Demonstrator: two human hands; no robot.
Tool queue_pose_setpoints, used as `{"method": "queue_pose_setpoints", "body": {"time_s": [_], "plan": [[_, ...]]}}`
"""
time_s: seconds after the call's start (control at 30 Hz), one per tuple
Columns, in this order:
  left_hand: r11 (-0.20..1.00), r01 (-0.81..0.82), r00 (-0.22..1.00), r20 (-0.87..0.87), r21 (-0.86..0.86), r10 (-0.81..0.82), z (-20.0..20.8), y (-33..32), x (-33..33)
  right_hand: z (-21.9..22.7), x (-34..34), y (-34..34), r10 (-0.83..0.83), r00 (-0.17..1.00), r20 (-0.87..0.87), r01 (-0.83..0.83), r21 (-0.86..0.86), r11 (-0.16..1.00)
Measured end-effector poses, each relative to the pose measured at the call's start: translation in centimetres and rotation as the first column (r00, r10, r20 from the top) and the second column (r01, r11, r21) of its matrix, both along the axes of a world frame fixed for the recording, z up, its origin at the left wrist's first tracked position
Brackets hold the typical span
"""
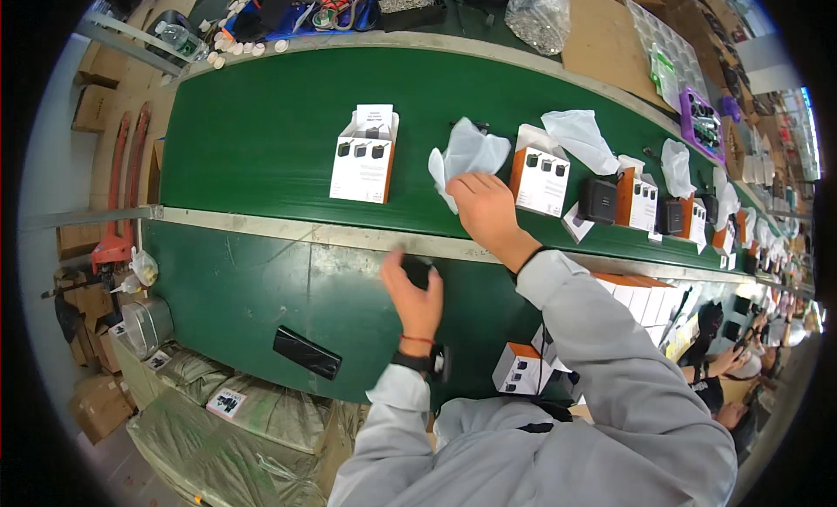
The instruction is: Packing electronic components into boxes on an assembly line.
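Note:
My right hand [488, 212] reaches over the green belt, its fingers closed on the lower edge of a crumpled white plastic bag [473, 149]. Nearer to me, above the front table, my left hand [411, 299] curls around a small black box-shaped device [418, 270]; fingers and motion blur partly hide it. Just right of the bag stands an open white and orange carton [540, 177]. Another open carton [362, 163], with a leaflet sticking up from it, stands to the left on the belt.
Farther right along the belt are another white bag [582, 141], a black device [598, 200] and several cartons. A black phone [307, 352] lies on the front table [227, 289]. Small cartons [521, 369] sit near my body. Tools and a purple tray [702, 123] line the far side.

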State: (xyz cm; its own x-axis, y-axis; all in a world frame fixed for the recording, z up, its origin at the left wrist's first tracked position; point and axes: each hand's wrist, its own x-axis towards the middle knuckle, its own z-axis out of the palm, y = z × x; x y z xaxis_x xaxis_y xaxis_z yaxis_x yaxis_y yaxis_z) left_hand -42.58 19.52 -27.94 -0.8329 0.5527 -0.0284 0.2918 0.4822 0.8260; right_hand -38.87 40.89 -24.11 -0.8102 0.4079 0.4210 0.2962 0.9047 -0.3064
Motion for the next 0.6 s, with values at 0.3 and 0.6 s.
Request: {"method": "queue_pose_setpoints", "body": {"time_s": [0.3, 0.6], "plan": [[0.999, 0.033, 0.999, -0.028, 0.013, -0.033, 1.6, -1.8, 2.8, 8.4, 2.1, 3.5, -0.553, 0.730, -0.401, 0.184, -0.664, 0.725], [0.964, -0.091, 0.989, -0.136, -0.250, 0.058, 4.0, 8.1, -15.1, 6.2, 5.3, 4.5, -0.037, 0.984, 0.173, 0.088, -0.300, 0.950]]}}
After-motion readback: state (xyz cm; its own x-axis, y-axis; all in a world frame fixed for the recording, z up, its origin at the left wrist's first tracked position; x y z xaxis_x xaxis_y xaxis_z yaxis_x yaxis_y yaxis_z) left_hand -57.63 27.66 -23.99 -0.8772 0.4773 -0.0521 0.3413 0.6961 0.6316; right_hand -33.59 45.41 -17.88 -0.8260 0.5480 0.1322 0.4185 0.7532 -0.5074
